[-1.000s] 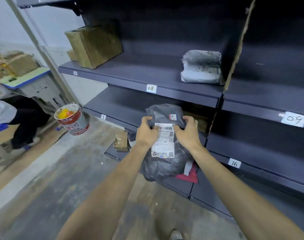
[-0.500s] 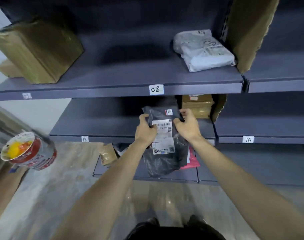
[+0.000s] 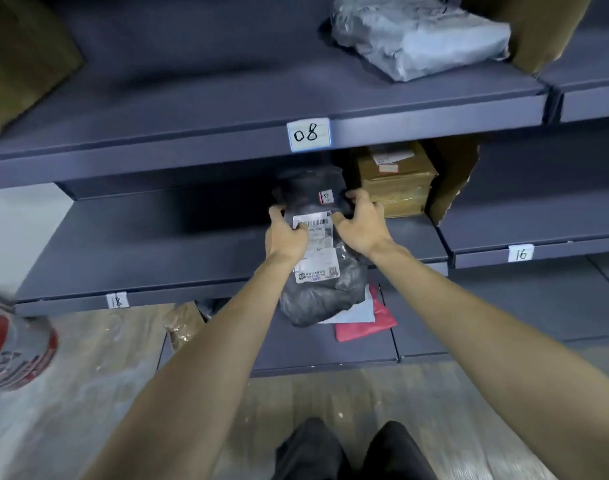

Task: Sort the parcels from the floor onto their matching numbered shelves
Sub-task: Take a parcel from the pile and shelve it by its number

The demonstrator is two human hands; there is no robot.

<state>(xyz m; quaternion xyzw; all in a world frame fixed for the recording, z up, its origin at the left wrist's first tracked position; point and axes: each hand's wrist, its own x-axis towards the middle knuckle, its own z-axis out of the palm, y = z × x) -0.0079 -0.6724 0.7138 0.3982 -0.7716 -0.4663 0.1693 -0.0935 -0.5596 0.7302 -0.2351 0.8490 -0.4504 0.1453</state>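
Note:
A dark grey plastic parcel (image 3: 322,296) with a white barcode label hangs in front of the middle shelf (image 3: 150,268). My left hand (image 3: 285,237) grips its left side and my right hand (image 3: 360,226) grips its upper right. The parcel's top reaches under the shelf tagged 08 (image 3: 308,134). The middle shelf carries a tag 18 (image 3: 117,301) at its left; the bay to the right is tagged 16 (image 3: 520,253). A small sticker with a handwritten mark sits near the parcel's top, too blurred to read.
A brown box (image 3: 395,178) stands on the middle shelf just right of my hands. A grey wrapped parcel (image 3: 417,32) and a brown box (image 3: 22,64) lie on shelf 08. On the bottom shelf are a pink packet (image 3: 365,327) and a brown packet (image 3: 185,327). A red bucket (image 3: 15,351) stands at left.
I have stepped closer to the shelves, and both hands have carried the grey parcel up and forward toward the middle shelf. The grip is unchanged.

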